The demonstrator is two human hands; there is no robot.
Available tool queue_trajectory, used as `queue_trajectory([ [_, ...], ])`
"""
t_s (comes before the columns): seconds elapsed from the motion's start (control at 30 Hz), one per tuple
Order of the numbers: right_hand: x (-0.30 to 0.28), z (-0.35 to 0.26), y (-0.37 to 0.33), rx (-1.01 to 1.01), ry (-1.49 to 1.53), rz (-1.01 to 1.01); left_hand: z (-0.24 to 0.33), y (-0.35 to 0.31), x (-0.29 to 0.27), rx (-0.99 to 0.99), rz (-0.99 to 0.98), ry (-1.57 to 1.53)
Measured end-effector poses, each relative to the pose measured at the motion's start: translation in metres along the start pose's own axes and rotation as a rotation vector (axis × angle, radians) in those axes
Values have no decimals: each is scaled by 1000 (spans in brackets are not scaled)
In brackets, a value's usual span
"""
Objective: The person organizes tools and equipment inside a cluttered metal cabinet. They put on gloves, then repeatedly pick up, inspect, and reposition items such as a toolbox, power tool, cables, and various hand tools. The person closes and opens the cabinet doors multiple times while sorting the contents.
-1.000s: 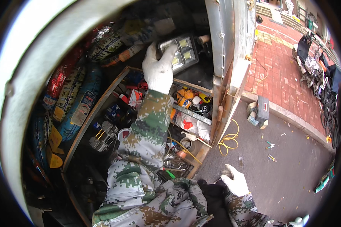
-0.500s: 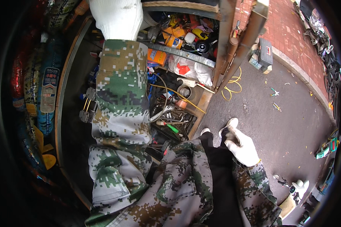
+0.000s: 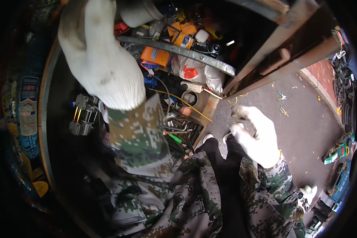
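My left hand (image 3: 107, 65), in a white glove with dark stains, reaches up past a metal shelf rail (image 3: 178, 48). Its fingers are blurred and run off the top edge, so whatever they hold is hidden. Close by are a white bucket (image 3: 141, 12) and an orange box (image 3: 155, 56). Above the pavement, my right hand (image 3: 260, 137), also gloved in white, has curved fingers with a gap to the thumb. Nothing shows between them.
A rusty metal post (image 3: 269, 51) rises at the right of the shelves. Below lie a white power strip (image 3: 193, 87), a yellow cord (image 3: 182, 104), a green-handled tool (image 3: 174, 138) and several wrenches. Pliers (image 3: 283, 111) lie on the ground. A motor-like device (image 3: 83, 114) sits left.
My left hand has come lower and further left in view, showing more of the glove. My right hand has risen slightly, its fingers further from the thumb. The view has shifted, hiding the grey toolbox.
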State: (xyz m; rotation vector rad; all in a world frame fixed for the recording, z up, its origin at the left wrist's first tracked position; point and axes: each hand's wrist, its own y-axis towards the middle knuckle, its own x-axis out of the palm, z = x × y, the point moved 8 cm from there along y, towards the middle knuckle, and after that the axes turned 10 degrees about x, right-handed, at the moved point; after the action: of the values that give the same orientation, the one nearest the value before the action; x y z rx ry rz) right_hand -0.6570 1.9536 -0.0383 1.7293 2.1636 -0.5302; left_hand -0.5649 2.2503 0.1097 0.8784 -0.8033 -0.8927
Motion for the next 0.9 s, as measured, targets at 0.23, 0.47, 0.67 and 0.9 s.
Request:
queue_trajectory([
  [0.23, 15, 21, -6, -10, 5, 3, -71, -140, -27, -663, -4, -83],
  [0.47, 89, 31, -52, -46, -177, -288, -117, -110, 20, -398, -757, 722],
  [0.67, 104, 43, -56, 31, -186, -386, -170, -122, 78, -671, -1300, 986],
  [0.9, 93, 40, -48, -113, -230, -328, -197, -118, 62, -713, -1285, 851],
])
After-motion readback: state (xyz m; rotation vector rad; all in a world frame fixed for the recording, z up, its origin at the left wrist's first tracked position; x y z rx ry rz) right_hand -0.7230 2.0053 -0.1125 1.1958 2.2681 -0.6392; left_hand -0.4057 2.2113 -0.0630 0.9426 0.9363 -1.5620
